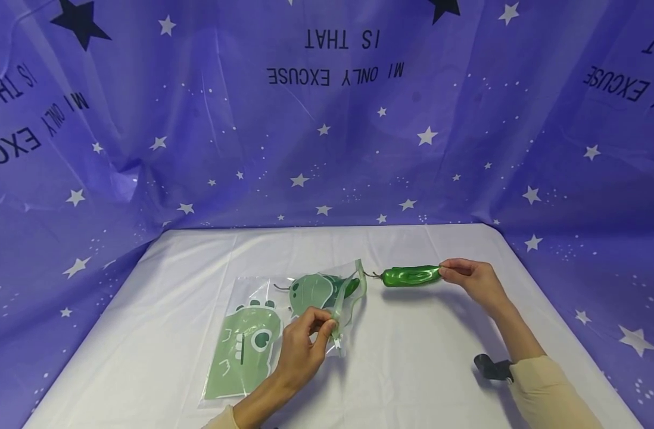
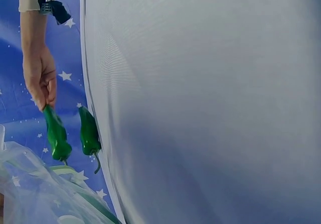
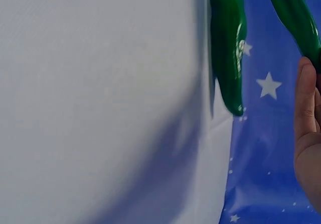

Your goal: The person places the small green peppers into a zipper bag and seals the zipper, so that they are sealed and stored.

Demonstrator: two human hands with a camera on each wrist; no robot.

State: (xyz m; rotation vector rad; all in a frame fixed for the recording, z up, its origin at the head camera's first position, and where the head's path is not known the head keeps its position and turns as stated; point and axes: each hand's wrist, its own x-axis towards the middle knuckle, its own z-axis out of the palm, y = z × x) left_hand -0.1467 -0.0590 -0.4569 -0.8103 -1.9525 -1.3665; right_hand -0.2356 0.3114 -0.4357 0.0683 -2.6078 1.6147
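Observation:
By its tip, my right hand [image 1: 474, 283] pinches a green pepper [image 1: 413, 276], its stem end toward the mouth of a clear zip bag [image 1: 335, 351]. A second pepper [image 2: 90, 133] lies on the table behind the held one in the left wrist view, and the right wrist view shows this other pepper [image 3: 228, 48] too. In the head view the two overlap. My left hand [image 1: 302, 345] pinches the bag's green-edged opening between thumb and fingers. Inside the bag, green pepper shapes show partly behind its green print.
Left of the filled bag, a flat clear bag with a green cartoon dinosaur print [image 1: 238, 363] lies on the white-covered table [image 1: 413, 369]. A purple star-patterned curtain [image 1: 327, 149] rises behind the table and along its sides. A black device [image 1: 493, 368] sits at the right sleeve.

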